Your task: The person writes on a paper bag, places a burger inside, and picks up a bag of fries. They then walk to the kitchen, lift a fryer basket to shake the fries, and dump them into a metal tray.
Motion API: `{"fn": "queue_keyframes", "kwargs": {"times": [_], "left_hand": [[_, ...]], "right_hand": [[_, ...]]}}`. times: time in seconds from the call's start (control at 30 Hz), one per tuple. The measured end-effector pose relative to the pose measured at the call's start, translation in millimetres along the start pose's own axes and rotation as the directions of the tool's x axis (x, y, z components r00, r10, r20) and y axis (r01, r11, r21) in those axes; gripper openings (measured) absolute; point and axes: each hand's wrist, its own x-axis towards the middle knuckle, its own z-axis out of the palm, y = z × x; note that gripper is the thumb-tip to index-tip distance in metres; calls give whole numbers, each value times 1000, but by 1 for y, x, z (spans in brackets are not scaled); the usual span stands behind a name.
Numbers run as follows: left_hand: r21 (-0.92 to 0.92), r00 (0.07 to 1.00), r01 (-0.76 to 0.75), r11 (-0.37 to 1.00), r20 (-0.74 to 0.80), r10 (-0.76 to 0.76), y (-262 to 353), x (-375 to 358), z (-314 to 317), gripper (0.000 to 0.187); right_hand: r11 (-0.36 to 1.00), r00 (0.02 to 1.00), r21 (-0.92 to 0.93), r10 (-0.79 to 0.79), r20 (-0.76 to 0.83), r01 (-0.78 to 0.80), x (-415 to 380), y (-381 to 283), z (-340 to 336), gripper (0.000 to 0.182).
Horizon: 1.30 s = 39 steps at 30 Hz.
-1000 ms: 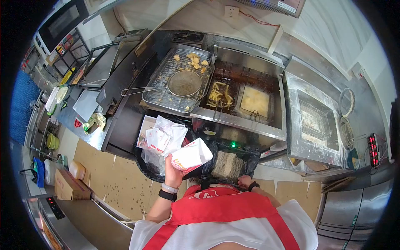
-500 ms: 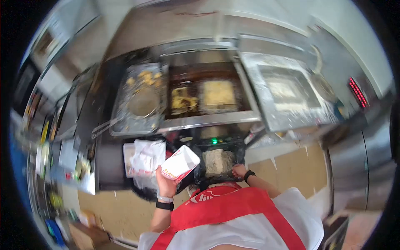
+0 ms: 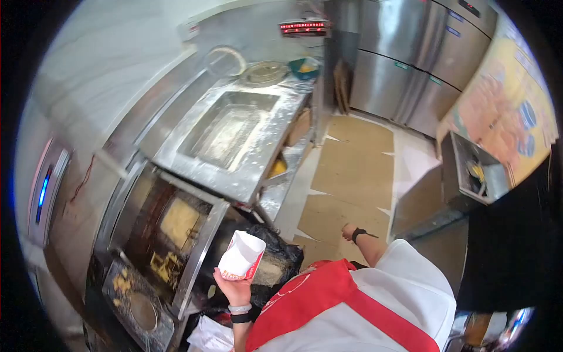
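At the far left, a wire rack tray [image 3: 165, 339] bears fried pieces [image 3: 122, 283] and a round mesh strainer [image 3: 143, 311]. Beside it, the deep fryer [image 3: 203, 256] has yellow fries [image 3: 166, 267] and a pale, foamy batch [image 3: 179, 220] in dark oil. White papers [image 3: 210, 335] lie near its lower end.

The left hand [image 3: 234, 289] holds a paper carton [image 3: 241, 256] up from below, just beyond the fryer's front edge in this view. One digit shows at the carton's lower left; the others are mostly behind it, so how tightly they press cannot be told. The carton is opened out, tilted with its mouth upward, white inside with red print low on its outside. No food shows in it. Its thin walls would probably crumple under a hard squeeze; a loose grip during a turn could let it slip onto the black plastic bag [image 3: 292, 254] or the crumbs [image 3: 270, 271] beside it. A swing toward the fryer could grease the card or bring the knuckles near hot metal.

Farther right, the right hand [image 3: 349, 230] hangs over the floor cardboard [image 3: 346, 202], apart from the carton. Its fingers look bent, but whether they pinch anything cannot be told. Swung wide, that arm could knock the metal bin [image 3: 459, 167].
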Motion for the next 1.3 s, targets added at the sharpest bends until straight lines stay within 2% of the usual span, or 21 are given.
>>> {"fn": "queue_keyframes", "kwargs": {"times": [0.03,0.1,0.17,0.2,0.23,0.3,0.33,0.4,0.47,0.5,0.57,0.63,0.77,0.87,0.93,1.0,1.03,1.1,1.23,1.27,1.3], "left_hand": [[-7,997,65,998,-37,-65,14,-6,44,58],[59,995,94,994,17,-95,0,-7,39,58],[90,989,133,987,48,-137,-4,-1,37,58],[97,987,147,984,53,-152,-4,1,37,58],[113,984,156,981,68,-164,-4,0,40,57],[130,957,265,955,81,-277,4,-7,42,56],[210,948,290,934,69,-310,4,-10,33,57],[223,942,299,928,90,-325,-7,-13,30,57],[202,926,334,921,110,-360,-18,-7,22,57],[191,918,363,912,94,-385,-21,-9,42,57],[262,894,382,886,139,-426,-41,-13,52,57],[193,865,468,862,100,-492,-58,-5,61,55],[297,854,436,849,160,-494,-75,22,102,53],[258,857,408,876,223,-465,-94,31,144,54],[250,828,436,864,265,-494,-119,42,168,54],[242,781,480,843,320,-537,-142,50,201,54],[245,777,483,841,323,-541,-155,54,216,54],[309,751,480,821,340,-566,-182,59,246,55],[334,714,484,809,383,-586,-225,69,297,53],[388,699,497,776,350,-623,-233,78,298,52],[386,701,502,774,343,-625,-238,77,305,52]], "right_hand": [[991,1000,131,-18,-16,20,17,39,-27,14],[921,997,384,-54,-47,68,46,119,-80,12],[996,996,-14,-88,-22,88,-43,85,-77,12],[972,994,-212,-106,-10,101,-88,68,-75,12],[887,995,-458,-88,-40,61,-76,95,-64,11],[528,994,-847,-54,-99,-55,-35,162,-47,18],[701,996,-713,-61,-65,-3,-92,149,-38,16],[958,991,-258,132,9,-125,-151,143,-15,15],[956,948,90,261,180,-281,-189,133,-3,14],[946,941,89,293,172,-311,-203,120,-16,14],[980,979,-12,198,-44,-199,-174,147,-18,15],[988,979,-98,97,-177,-116,-168,150,-20,16],[1000,993,23,8,-117,-6,-171,121,-30,16],[990,997,115,-76,-23,79,-162,108,-56,16],[988,996,129,-87,-25,90,-167,85,-85,16],[988,972,149,5,-236,31,-183,57,-127,16],[988,970,152,7,-241,31,-177,61,-144,16],[913,939,394,39,-343,106,-170,64,-179,16],[909,918,406,78,-388,94,-201,62,-236,14],[938,881,345,158,-446,6,-205,67,-242,15],[862,902,-494,-300,-310,117,-200,94,-255,14]]}}
